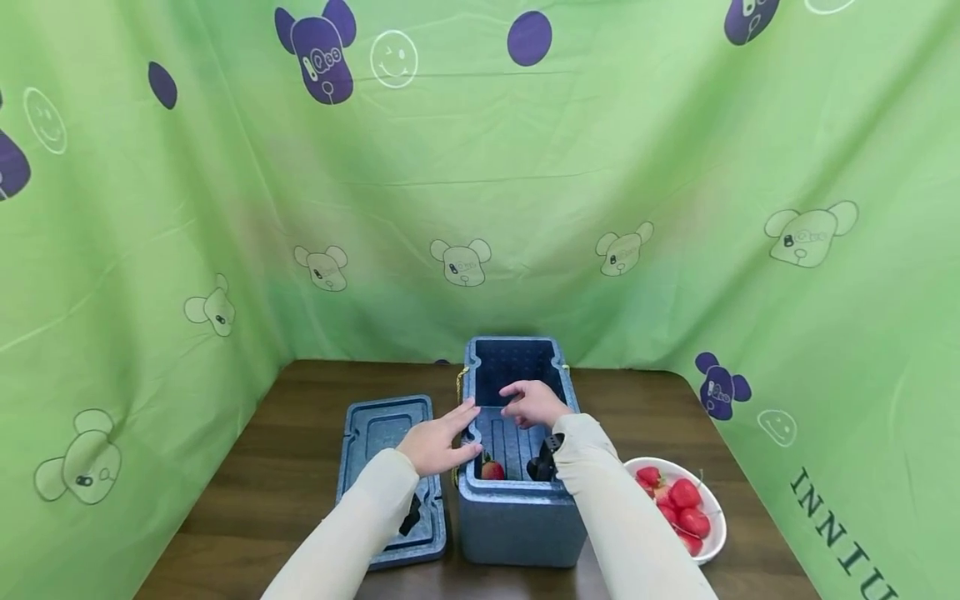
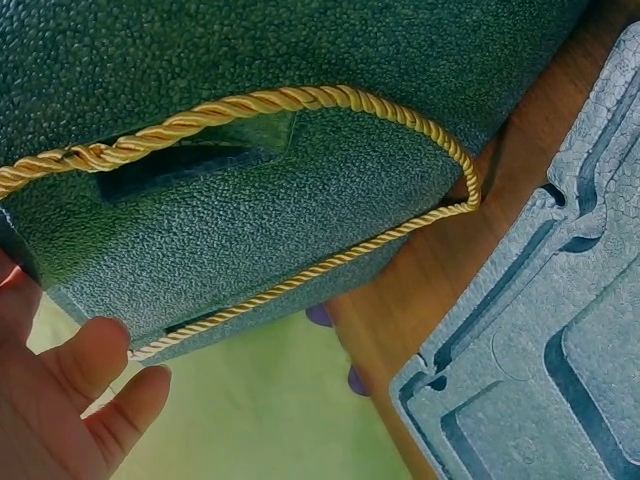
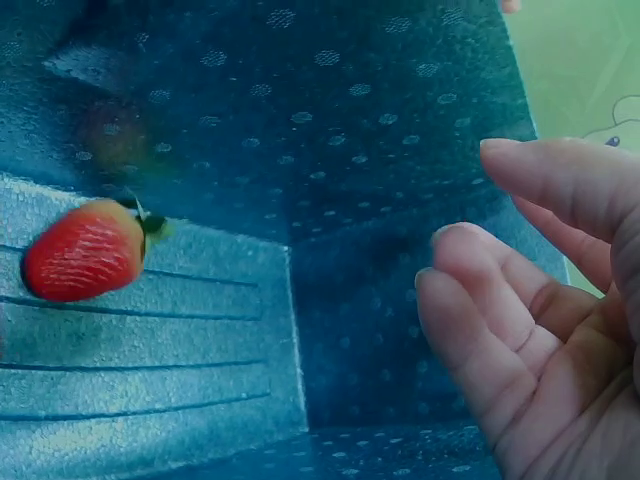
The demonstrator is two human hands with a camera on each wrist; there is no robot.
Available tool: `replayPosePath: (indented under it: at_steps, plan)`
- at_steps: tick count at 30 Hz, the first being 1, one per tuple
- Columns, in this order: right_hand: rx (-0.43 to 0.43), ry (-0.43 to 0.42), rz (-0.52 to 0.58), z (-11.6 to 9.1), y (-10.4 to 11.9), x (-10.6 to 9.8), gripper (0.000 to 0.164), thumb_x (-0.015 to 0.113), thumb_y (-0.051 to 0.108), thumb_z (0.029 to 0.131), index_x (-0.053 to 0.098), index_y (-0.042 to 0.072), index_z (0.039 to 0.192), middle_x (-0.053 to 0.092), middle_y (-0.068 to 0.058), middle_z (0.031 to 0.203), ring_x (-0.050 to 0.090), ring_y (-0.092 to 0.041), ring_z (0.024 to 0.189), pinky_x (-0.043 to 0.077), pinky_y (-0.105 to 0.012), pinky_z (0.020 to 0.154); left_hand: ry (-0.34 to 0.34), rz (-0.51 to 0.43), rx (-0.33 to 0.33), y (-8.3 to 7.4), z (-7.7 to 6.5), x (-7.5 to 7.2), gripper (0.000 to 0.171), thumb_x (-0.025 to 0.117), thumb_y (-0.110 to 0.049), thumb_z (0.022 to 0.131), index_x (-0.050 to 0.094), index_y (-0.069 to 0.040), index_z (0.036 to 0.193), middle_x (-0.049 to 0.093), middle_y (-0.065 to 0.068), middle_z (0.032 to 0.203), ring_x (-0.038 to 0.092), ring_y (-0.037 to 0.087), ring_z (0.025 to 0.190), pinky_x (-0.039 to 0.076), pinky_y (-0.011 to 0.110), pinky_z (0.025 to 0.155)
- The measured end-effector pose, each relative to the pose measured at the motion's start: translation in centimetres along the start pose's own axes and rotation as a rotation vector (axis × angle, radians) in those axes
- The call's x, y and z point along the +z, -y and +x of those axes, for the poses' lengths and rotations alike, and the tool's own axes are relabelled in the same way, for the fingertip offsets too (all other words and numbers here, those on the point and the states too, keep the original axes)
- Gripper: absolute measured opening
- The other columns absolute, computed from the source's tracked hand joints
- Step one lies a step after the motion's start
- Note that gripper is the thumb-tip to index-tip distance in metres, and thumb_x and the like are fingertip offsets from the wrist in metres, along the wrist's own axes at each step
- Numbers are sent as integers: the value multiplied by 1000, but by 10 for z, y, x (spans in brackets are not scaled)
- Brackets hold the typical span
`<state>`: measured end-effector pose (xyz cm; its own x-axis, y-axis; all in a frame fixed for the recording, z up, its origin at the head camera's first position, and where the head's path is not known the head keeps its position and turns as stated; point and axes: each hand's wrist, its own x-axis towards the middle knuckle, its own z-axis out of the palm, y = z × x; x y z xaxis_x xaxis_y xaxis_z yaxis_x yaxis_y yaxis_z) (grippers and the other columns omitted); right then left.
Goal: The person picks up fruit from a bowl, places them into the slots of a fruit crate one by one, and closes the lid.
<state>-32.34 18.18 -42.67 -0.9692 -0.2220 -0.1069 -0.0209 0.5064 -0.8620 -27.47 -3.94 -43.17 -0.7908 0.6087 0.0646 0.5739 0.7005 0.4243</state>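
A blue foam box (image 1: pixel 517 529) stands open-topped on the table. One red strawberry (image 3: pixel 85 255) with a green leafy top lies on its grooved floor, close to a side wall. Over the box's inside is my right hand (image 1: pixel 536 404), fingers loosely bent and holding nothing; in the right wrist view a gap separates thumb and fingers. My left hand (image 1: pixel 433 446) is at the box's left rim, fingers extended toward it. Along that side wall hangs a twisted yellow rope (image 2: pixel 300 97), which the left wrist view shows below a recessed slot.
A white bowl (image 1: pixel 717 533) of several red strawberries (image 1: pixel 684 493) stands right of the box, partly behind my right sleeve. The box's lid (image 1: pixel 390 425) lies flat on the brown wooden table (image 1: pixel 247 467) at left. A green printed cloth (image 1: pixel 525 275) surrounds the table.
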Motion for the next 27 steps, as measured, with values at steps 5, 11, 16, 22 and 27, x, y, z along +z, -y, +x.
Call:
replayPosePath:
  at_steps: [5, 11, 16, 22, 27]
  plan:
    - [-17, -38, -30, -3, 5, -5, 39, 67, -3, 77, 60, -11, 114, 66, -6, 77, 64, -21, 69, 57, -34, 60, -12, 21, 2, 1, 3, 0, 61, 48, -44, 95, 38, -14, 148, 30, 2, 155, 52, 24, 125, 47, 41, 95]
    - [-32, -22, -49, -6, 11, -9, 39, 66, -2, 78, 60, -12, 115, 69, -12, 83, 66, -23, 73, 57, -35, 62, -33, 70, 22, 2, 2, 0, 61, 49, -45, 94, 41, -14, 147, 33, 2, 153, 51, 30, 124, 41, 48, 100]
    - [-53, 7, -4, -11, 20, -16, 40, 65, -2, 80, 57, -14, 117, 69, -11, 82, 61, -12, 66, 56, -32, 61, -33, 164, 40, 1, 0, -1, 63, 48, -48, 93, 45, -13, 144, 38, 3, 151, 35, 30, 137, 24, 53, 111]
    - [-58, 19, -15, -18, 27, -33, 41, 65, 1, 83, 55, -13, 120, 68, -10, 86, 63, -14, 70, 57, -41, 68, 28, 225, 71, 4, 2, -7, 66, 47, -51, 94, 42, -10, 146, 36, 4, 152, 24, 25, 143, 23, 50, 112]
    - [-62, 5, -25, -30, 24, -49, 41, 63, 1, 84, 53, -14, 121, 67, -11, 85, 62, -11, 68, 57, -40, 68, 38, 197, 143, 2, 5, -11, 67, 49, -49, 94, 42, -5, 145, 37, 9, 151, 31, 24, 140, 27, 45, 111]
